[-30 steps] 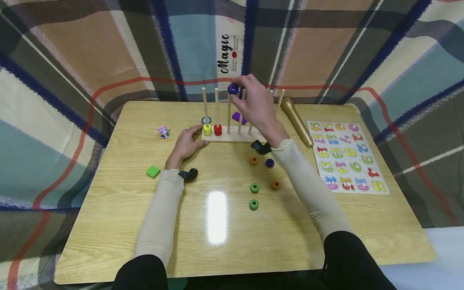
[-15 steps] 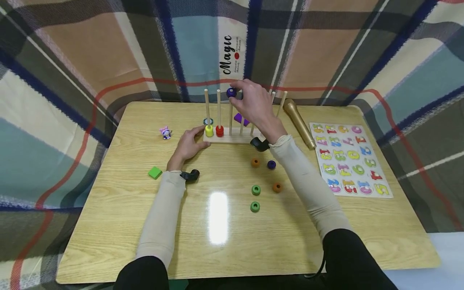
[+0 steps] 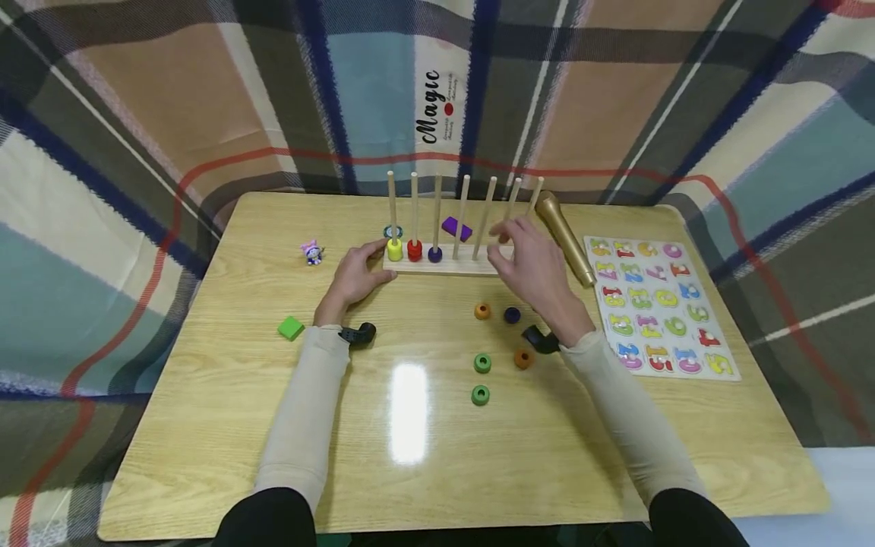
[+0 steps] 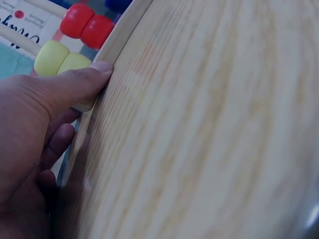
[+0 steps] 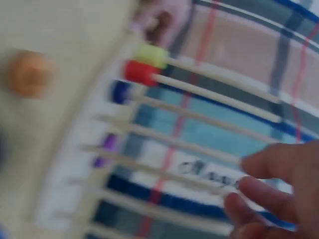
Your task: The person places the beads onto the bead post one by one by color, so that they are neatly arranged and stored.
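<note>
On a wooden table (image 3: 205,456), taking the middle of the peg board (image 3: 447,267) as the centre of the dial and twelve as the far edge, two green beads (image 3: 480,395) lie nearest the person, between five and six o'clock. An orange bead (image 3: 523,358) sits slightly farther up, between four and five, and a green block (image 3: 290,328) is well off at eight. Closer to the board come a loose blue bead (image 3: 512,315) at four and a second orange bead (image 3: 482,311) at five, with a sticker sheet (image 3: 659,304) at three. The left hand (image 3: 353,278) is at nine, clamped on the board's end, thumb against the near edge. The right hand (image 3: 536,266) is at three, fingers loosely bent and apart from the thumb, in front of the end pegs; whether it touches them I cannot tell. The board stands near the far edge with seven upright pegs: from the left, two yellow beads (image 3: 394,251), two red beads (image 3: 414,251), then one blue bead (image 3: 435,256). A small toy figure (image 3: 312,252) is at nine, a gold tube (image 3: 563,237) between two and three, and a purple block (image 3: 451,226) behind the board at twelve. Checked cloth (image 3: 369,99) hangs beyond.
</note>
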